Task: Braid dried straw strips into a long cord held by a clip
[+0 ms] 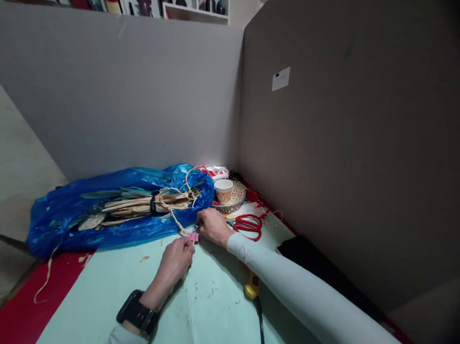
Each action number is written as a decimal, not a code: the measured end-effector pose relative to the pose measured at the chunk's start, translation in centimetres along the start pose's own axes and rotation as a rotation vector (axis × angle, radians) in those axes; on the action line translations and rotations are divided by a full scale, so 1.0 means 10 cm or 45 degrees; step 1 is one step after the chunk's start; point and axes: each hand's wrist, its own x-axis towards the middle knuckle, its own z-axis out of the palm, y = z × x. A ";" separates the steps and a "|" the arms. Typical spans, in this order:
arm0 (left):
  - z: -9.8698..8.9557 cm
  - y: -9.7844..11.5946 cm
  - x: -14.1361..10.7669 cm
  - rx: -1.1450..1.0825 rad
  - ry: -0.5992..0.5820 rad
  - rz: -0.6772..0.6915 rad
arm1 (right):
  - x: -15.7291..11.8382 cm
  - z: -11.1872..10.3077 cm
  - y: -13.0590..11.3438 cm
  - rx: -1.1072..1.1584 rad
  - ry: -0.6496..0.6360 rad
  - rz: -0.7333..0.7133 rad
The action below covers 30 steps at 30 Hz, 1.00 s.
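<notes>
A pink binder clip point(194, 237) with metal handles is set on a twisted straw cord point(177, 221) just above the table. My left hand point(174, 262), wearing a black watch, is closed in a pinch right below the clip, on what looks like the cord's near end. Fingers of my right hand point(213, 226) are pinched together at the clip's metal handles; the fingertips are partly hidden. The cord loops back over a bundle of dry straw strips point(134, 207), bound with a dark band and lying in a blue plastic bag point(65, 219).
Red-handled scissors point(249, 224) lie just right of my right hand. Behind them a paper cup point(223, 191) stands by a woven round tray point(238, 197). A yellow tool with a black cable point(251, 288) rests under my right forearm. Grey panels point(160, 95) enclose the table's back and right.
</notes>
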 end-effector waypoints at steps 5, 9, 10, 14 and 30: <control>0.00 0.00 -0.04 -0.183 -0.081 -0.085 | -0.21 -0.04 -0.10 -0.074 0.066 -0.088; -0.01 -0.01 -0.07 -0.332 -0.167 -0.160 | -0.39 -0.19 -0.14 -0.017 0.145 -0.014; -0.01 -0.01 -0.07 -0.367 -0.186 -0.177 | -0.46 -0.21 -0.16 0.018 0.162 0.018; 0.03 0.00 -0.07 -0.491 -0.230 -0.216 | -0.74 -0.15 -0.33 0.221 0.125 0.119; 0.09 -0.04 -0.38 -0.533 -0.098 -0.074 | -0.77 0.05 -0.36 0.570 0.049 0.208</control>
